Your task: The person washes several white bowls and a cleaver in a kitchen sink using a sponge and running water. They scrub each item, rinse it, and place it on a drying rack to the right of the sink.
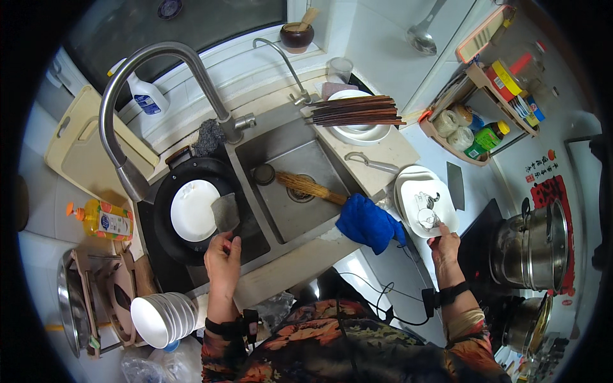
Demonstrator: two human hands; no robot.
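My left hand (223, 258) is at the front of the left sink basin, its fingertips pinched at the lower edge of a grey scouring pad (225, 213). The pad overlaps the rim of a white plate (192, 210), which lies inside a black wok (167, 239). On the right-hand counter, my right hand (445, 246) grips the near edge of a white square plate with a cat drawing (443, 198). That plate sits over other white plates (400, 184), partly hidden beneath it.
The right basin (268, 215) holds a straw brush (311, 186). A blue cloth (368, 222) hangs over the counter edge. Chopsticks (354, 110) lie across white bowls beside a peeler (373, 163). A cleaver blade (456, 185), steel pot (529, 249), stacked bowls (153, 321) and curved faucet (107, 115) surround the workspace.
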